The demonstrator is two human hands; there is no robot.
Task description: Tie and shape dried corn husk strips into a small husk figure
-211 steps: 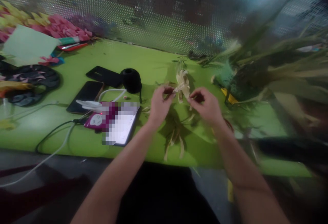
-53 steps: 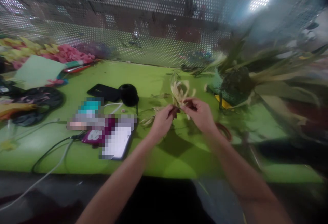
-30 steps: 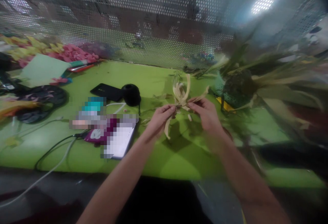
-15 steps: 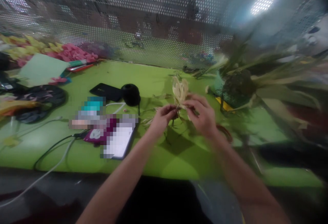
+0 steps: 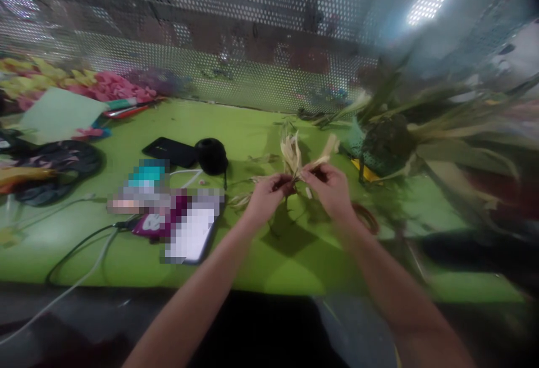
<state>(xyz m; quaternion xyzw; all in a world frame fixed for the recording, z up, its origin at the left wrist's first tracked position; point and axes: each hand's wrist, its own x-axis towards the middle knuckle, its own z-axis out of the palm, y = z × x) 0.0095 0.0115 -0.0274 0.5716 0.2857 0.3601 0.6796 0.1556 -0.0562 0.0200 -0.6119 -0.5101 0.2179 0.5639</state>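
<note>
Pale, dry husk-like strips (image 5: 290, 152) stand up in a bunch above the green table. At their base my left hand (image 5: 272, 191) pinches the bunch, its fingers closed. Just beside it, my right hand (image 5: 328, 184) is closed on a pale strip (image 5: 329, 149) that sticks out to the upper right, apart from the rest. The fingertips of both hands almost touch. Thin stems hang below the fingers. Loose dry pieces (image 5: 242, 199) lie left of my left hand.
A black phone (image 5: 170, 151), a black ball of cord (image 5: 211, 156) and a bright-screened phone (image 5: 196, 230) lie on the green table (image 5: 236, 118) at left. Leafy stalks in a green basket (image 5: 356, 135) stand at right. Behind is a perforated metal panel (image 5: 252, 59).
One pale strip has parted from the upright bunch and now leans to the right above my right hand. The view has shifted slightly.
</note>
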